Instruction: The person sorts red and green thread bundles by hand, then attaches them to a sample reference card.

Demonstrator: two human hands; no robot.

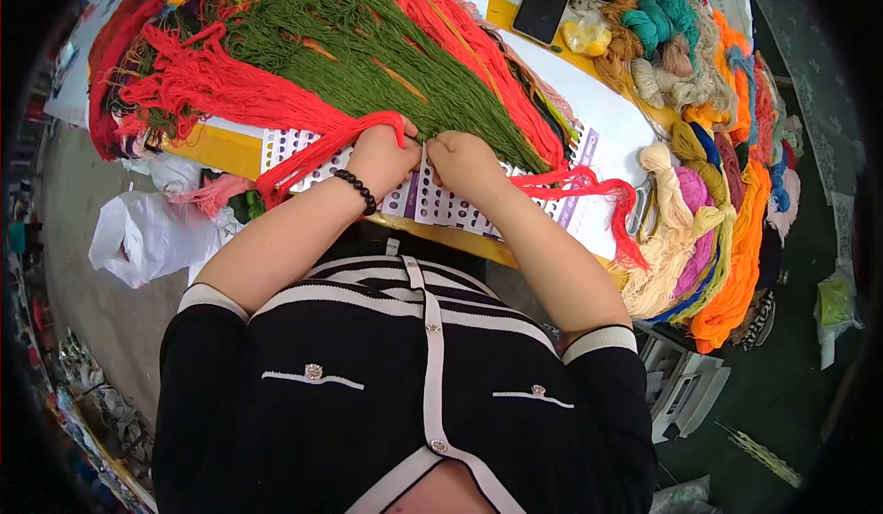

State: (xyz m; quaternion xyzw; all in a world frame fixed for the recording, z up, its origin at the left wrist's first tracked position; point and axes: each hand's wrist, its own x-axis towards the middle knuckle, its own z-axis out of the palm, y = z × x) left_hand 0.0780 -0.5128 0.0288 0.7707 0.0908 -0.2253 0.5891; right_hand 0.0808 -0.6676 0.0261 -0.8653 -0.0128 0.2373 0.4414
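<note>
My left hand (pixel 384 157) and my right hand (pixel 464 160) rest close together on a white perforated card (pixel 441 203) with purple markings, at the near edge of the table. Both hands have fingers curled at the ends of a bundle of green yarn (pixel 386 54) that fans out away from me. My left hand also touches a bundle of red yarn (pixel 230 91) that drapes over the card's left part. More red strands (pixel 589 188) trail to the right of my right hand. A dark bead bracelet (pixel 357 190) circles my left wrist.
Skeins of orange, cream, pink and teal yarn (pixel 717 192) pile up on the right side of the table. A dark phone (pixel 543 5) lies at the far edge beside a small yellow bag (pixel 589 36). White plastic bags (pixel 138 234) sit on the floor at left.
</note>
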